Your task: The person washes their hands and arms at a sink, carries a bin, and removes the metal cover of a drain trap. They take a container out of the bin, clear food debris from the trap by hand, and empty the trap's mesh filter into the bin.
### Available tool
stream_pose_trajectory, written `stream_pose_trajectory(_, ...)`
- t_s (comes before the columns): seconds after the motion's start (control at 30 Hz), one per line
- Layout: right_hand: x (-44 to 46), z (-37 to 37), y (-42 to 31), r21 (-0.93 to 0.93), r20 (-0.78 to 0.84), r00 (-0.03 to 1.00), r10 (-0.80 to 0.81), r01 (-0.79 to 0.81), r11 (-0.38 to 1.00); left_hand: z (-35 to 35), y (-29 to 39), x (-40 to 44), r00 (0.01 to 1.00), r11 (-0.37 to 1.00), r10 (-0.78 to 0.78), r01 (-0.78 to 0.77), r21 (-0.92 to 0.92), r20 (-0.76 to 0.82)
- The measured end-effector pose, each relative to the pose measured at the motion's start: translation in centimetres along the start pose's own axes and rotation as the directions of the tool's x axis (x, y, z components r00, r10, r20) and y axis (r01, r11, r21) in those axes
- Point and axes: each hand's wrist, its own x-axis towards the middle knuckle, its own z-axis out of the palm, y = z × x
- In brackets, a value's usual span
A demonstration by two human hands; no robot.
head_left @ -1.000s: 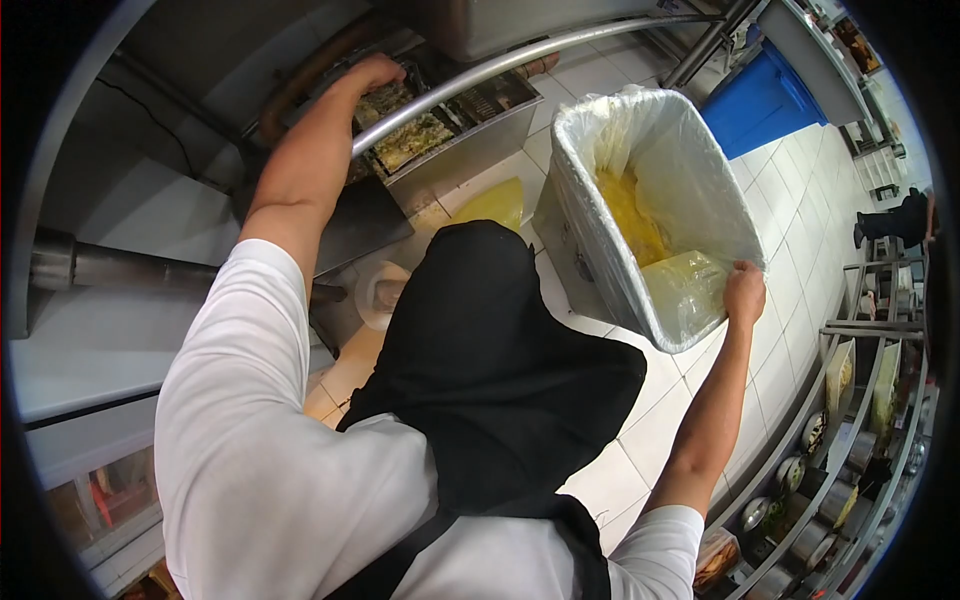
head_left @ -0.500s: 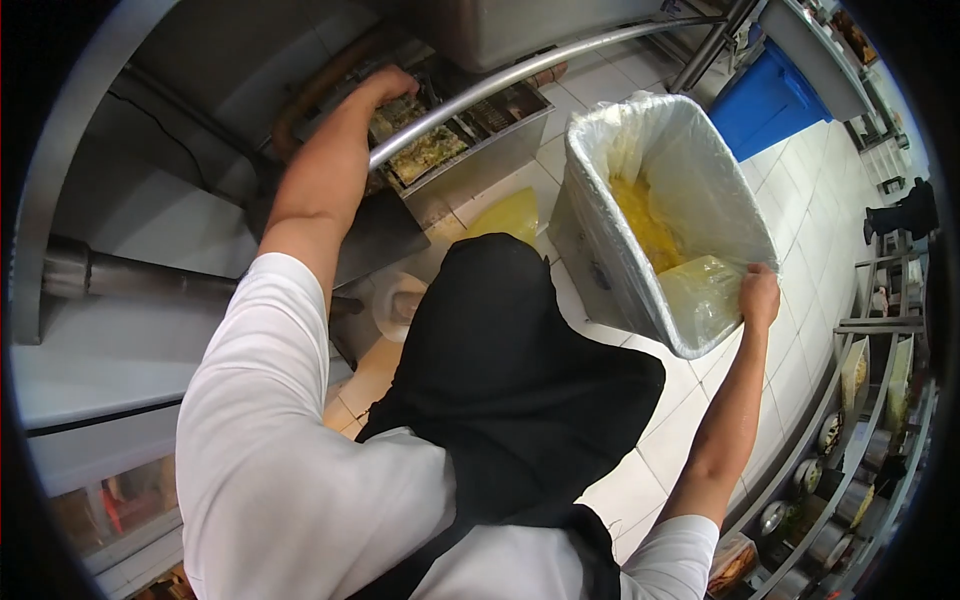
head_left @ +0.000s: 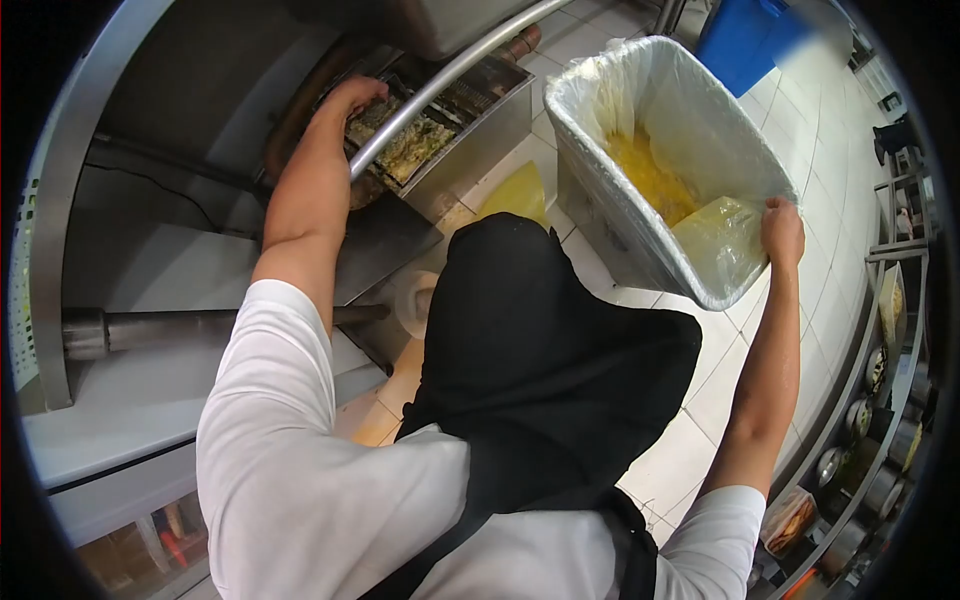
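Note:
My right hand (head_left: 783, 232) is closed around the near right rim of a grey bin (head_left: 610, 225), gripping its clear plastic liner (head_left: 765, 150). Yellowish waste (head_left: 650, 175) and a crumpled, yellow-tinted piece of plastic (head_left: 722, 240) lie inside the bin. My left hand (head_left: 358, 93) reaches under a metal rail, its fingers curled at the far left edge of an open metal grease trap (head_left: 470, 140). What those fingers hold is hidden. Wet food scraps (head_left: 415, 150) fill a tray in the trap, just beside that hand.
A curved metal rail (head_left: 450, 80) crosses above the trap. Yellow plastic (head_left: 518, 195) lies on the floor beside it. Farther off is a blue bin (head_left: 745, 45). Shelving with containers (head_left: 850, 440) lines the right side; a thick pipe (head_left: 200, 328) runs at left.
The view has shifted, so the grey bin appears higher and farther right. Both hands keep their places at the trap and the bin rim.

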Motion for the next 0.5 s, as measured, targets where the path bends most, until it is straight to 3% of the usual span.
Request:
stream_pose_trajectory(0.13,-0.1,0.1,0.0,0.018,0.009,1.0,0.007,-0.007,1.0,0.0,0.2,-0.5,1.0,1.0,0.017,-0.018,-0.006,-0.026)
stream_pose_trajectory(0.23,0.9,1.2,1.2,0.01,-0.03,0.998,-0.048,0.049,0.999,1.0,-1.1,0.5,0.991,0.979,0.048,-0.071,-0.189,-0.123)
stream_pose_trajectory(0.3,0.9,2.2,2.2,-0.012,-0.11,0.984,-0.139,0.138,0.99,-0.9,0.5,-1.8,0.995,0.997,0.07,-0.068,-0.023,0.07)
stream_pose_trajectory(0.33,0.8,1.7,1.7,0.023,-0.066,0.996,-0.061,0.063,0.998,-0.3,-2.1,2.2,0.992,0.995,0.095,-0.096,0.002,0.078)
stream_pose_trajectory(0.37,1.1,2.2,2.0,-0.002,-0.085,0.996,-0.024,0.024,1.0,-0.4,-2.3,2.2,0.994,0.994,0.08,-0.073,-0.085,0.079)
stream_pose_trajectory(0.43,-0.4,-0.6,-0.2,0.056,-0.019,0.999,0.037,-0.035,0.998,-0.4,-0.7,0.5,1.0,0.996,-0.01,0.011,-0.089,0.011)
stream_pose_trajectory(0.5,-0.6,-0.9,-0.6,0.057,0.005,0.997,0.082,-0.082,0.995,0.0,-0.3,0.4,0.999,0.997,0.015,-0.017,-0.076,-0.037)
